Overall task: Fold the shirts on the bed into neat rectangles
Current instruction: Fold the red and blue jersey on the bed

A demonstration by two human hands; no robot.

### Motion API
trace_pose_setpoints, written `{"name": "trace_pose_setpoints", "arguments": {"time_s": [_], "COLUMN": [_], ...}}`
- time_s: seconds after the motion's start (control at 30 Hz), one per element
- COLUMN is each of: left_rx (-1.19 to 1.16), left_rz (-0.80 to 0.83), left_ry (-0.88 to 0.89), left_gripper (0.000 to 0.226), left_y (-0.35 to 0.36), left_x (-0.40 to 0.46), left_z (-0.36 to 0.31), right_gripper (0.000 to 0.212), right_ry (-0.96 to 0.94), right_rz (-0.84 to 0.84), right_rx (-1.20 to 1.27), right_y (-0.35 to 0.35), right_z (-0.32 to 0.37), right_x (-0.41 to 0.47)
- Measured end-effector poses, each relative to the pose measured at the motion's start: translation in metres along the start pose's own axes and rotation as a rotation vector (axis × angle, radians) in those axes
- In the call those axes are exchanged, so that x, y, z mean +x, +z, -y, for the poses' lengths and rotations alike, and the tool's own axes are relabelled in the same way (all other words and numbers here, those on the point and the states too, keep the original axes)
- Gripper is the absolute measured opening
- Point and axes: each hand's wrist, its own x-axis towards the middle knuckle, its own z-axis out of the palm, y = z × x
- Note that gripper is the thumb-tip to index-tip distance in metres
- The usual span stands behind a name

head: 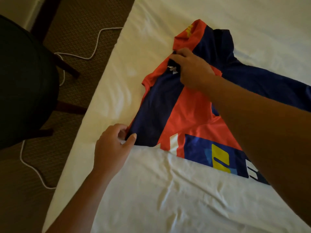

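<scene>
Shirt (188, 105), red and navy, lies mid-frame on white bed (151, 190). Left hand (112, 145) pinches lower-left hem corner; right hand (191, 69) pinches fabric at collar. Risk: slick fabric slips from either pinch or bunches, skewing the fold line.

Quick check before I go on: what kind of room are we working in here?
Most likely a bedroom, perhaps a hotel room. A bed with a white sheet fills the view, patterned carpet covers the floor beside it, and a dark chair stands there with a white cable trailing past.
</scene>
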Motion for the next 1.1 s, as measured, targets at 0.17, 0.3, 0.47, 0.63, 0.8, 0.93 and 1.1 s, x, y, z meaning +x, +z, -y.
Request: {"name": "trace_pose_setpoints", "arguments": {"time_s": [0.17, 0.3, 0.47, 0.63, 0.8, 0.93, 1.1], "left_rx": [-0.054, -0.321, -0.336, -0.25, -0.466, -0.694, -0.705], "left_rz": [-0.008, -0.066, -0.072, 0.029, -0.036, -0.086, -0.207], "left_ry": [0.037, -0.127, -0.32, -0.426, -0.512, -0.584, -0.545], "left_gripper": [0.011, 0.008, 0.028, 0.043, 0.034, 0.023, 0.032], "left_y": [0.001, -0.004, -0.003, -0.001, 0.006, 0.011, 0.005], "left_x": [0.001, 0.0, 0.005, 0.008, 0.008, 0.01, 0.0], "left_z": [0.007, 0.001, 0.004, -0.008, -0.016, -0.022, -0.02], "right_gripper": [0.027, 0.018, 0.039, 0.018, 0.028, 0.016, 0.024], "right_ry": [0.09, 0.268, 0.194, -0.09, -0.086, 0.007, -0.038], "right_rz": [-0.032, -0.239, -0.433, -0.472, -0.166, -0.128, 0.038], "right_rx": [-0.063, 0.134, 0.173, 0.307, 0.201, 0.047, 0.208], "right_y": [-0.008, -0.01, 0.016, 0.06, 0.094, 0.102, 0.083], "right_z": [0.0, -0.003, 0.011, 0.041, 0.058, 0.051, 0.053], "right_x": [0.01, 0.011, -0.022, -0.117, -0.212, -0.234, -0.225]}}
